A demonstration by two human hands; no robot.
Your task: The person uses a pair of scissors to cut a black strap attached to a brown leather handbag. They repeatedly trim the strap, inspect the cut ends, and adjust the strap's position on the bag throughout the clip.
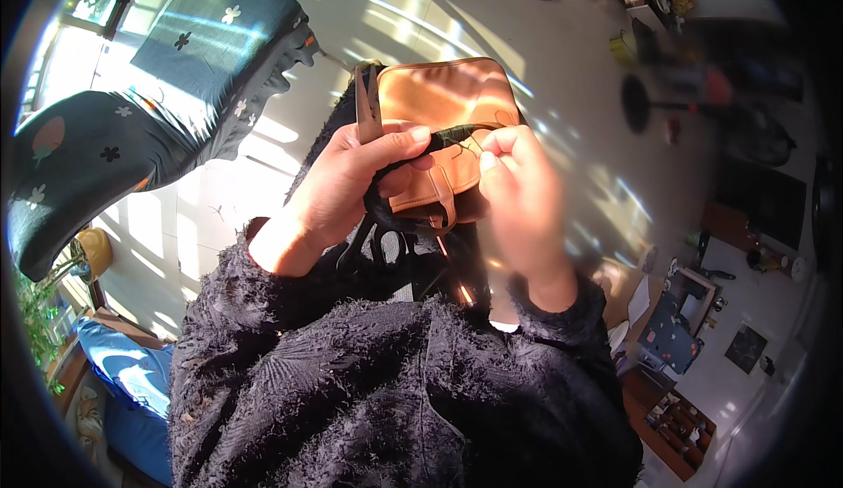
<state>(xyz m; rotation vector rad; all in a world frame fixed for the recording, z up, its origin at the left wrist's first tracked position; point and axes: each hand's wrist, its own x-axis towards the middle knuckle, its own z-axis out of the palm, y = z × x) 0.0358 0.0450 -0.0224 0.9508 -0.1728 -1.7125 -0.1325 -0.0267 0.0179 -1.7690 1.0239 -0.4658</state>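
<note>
A tan leather bag (448, 93) with a buckled flap strap rests on my lap. My left hand (329, 185) is closed, its thumb and fingers pinching a dark wrapped strap (452, 139) above the bag. A pair of scissors (368, 106) is also tucked in that hand, blades pointing away from me; black loops that look like its handles show below the hand. My right hand (522, 194), a little blurred, pinches at the strap's far right end, where thin dark strands hang loose. Its fingertips hide just what they grip, though a strand appears to run into them.
A sofa or chair (211, 58) under a dark flowered cover stands at the left. Blue cushions (132, 365) and a plant (35, 321) are at the lower left. At the right are a dark blurred fan-like object (637, 104) and a brown wooden shelf (680, 427). Sunlight stripes the tiled floor (413, 14).
</note>
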